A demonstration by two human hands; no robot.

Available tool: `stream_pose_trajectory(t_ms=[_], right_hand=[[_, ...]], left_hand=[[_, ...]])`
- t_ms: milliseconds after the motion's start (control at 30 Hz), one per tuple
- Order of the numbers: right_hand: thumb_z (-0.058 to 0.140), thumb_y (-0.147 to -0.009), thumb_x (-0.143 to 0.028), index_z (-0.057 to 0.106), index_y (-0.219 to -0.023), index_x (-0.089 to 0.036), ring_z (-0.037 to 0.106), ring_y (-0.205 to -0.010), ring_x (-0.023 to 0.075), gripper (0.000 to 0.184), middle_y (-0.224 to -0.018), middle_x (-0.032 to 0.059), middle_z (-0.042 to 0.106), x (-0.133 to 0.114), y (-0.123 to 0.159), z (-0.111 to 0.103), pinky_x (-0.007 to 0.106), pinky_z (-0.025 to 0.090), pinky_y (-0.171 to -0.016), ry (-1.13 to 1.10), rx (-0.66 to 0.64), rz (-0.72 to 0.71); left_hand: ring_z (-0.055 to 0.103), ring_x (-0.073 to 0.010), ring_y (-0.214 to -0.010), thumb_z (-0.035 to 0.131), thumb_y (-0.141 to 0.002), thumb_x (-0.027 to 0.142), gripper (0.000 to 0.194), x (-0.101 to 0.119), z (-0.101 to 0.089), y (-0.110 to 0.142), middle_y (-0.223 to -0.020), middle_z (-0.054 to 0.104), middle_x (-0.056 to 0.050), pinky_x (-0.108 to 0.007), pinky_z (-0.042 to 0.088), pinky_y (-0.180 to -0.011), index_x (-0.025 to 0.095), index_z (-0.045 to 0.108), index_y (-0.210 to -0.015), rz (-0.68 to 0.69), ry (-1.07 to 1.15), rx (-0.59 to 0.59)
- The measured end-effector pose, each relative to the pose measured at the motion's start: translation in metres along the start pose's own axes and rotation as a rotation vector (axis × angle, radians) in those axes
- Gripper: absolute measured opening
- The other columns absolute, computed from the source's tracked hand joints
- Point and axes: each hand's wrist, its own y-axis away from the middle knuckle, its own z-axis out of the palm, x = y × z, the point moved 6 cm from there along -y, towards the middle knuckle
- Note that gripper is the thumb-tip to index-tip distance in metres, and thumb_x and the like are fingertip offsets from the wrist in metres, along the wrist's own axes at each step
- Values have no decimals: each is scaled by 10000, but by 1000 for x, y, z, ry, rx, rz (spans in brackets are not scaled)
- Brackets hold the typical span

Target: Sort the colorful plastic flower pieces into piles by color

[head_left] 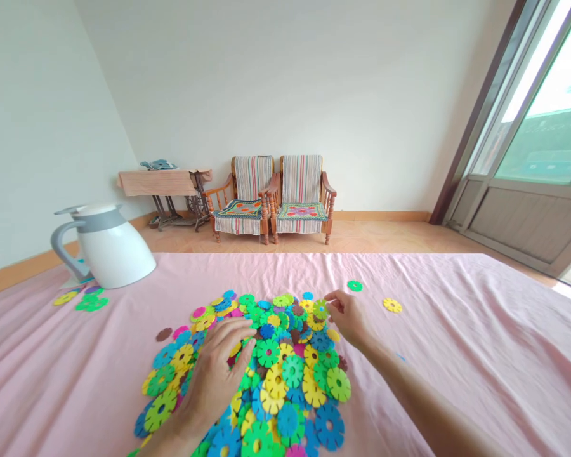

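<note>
A heap of flat, gear-shaped plastic discs (285,368) in yellow, green, blue, pink and brown lies on a pink cloth (480,343). My left hand (219,374) rests flat on the left side of the heap with its fingers stretched out toward the middle, holding nothing. My right hand (349,317) is at the heap's far right edge, its fingers curled and pinching at a light green disc (320,308) there. Two loose discs lie beyond that hand: a green one (354,285) and a yellow one (392,305).
A white jug with a grey handle (105,244) stands at the far left of the cloth, with a few loose discs (83,299) in front of it. Past the table are two wooden chairs (271,200), a small wooden table (164,184) and a glass door (537,146).
</note>
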Motion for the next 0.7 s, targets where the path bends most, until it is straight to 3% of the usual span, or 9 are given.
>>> stream_pose_trajectory(t_ms=[167,267,400,500,700], right_hand=[[507,-746,-176,626,-801,-158,627,-535,156,132,-561,-8,602,20,-19,-17,245,439,-506,87,49,66],[548,-782,-152,630,-796,-143,608,-539,142,84,-579,-8,593,24,-31,-16,249,449,-517,149,28,106],[578,-885,-293,624,-985,-137,630,-746,140,190,-898,33,657,14,-48,6,301,526,-668,201,-50,133],[562,-903,-341,581,-1137,-166,615,-930,180,293,-1145,63,604,1,-61,29,369,532,-778,229,-97,134],[558,-905,-342,574,-1145,-163,612,-953,189,299,-1149,68,603,-21,-74,54,392,524,-804,288,-114,47]], left_hand=[[622,-221,-990,519,-892,291,170,1,0,-1,-991,682,-57,-402,503,-914,223,671,-927,-20,-11,-8],[626,-224,-988,526,-886,300,169,-2,0,0,-986,685,-51,-396,513,-902,233,676,-924,-41,-10,-22],[624,-222,-994,533,-886,309,163,-5,3,2,-986,686,-46,-377,523,-882,242,674,-934,-56,0,-49],[621,-222,-1000,536,-889,308,156,-7,4,5,-995,683,-48,-386,518,-896,245,668,-945,-68,3,-70],[618,-224,-1007,527,-897,301,153,-8,5,8,-1009,683,-45,-401,522,-895,252,667,-933,-95,5,-99]])
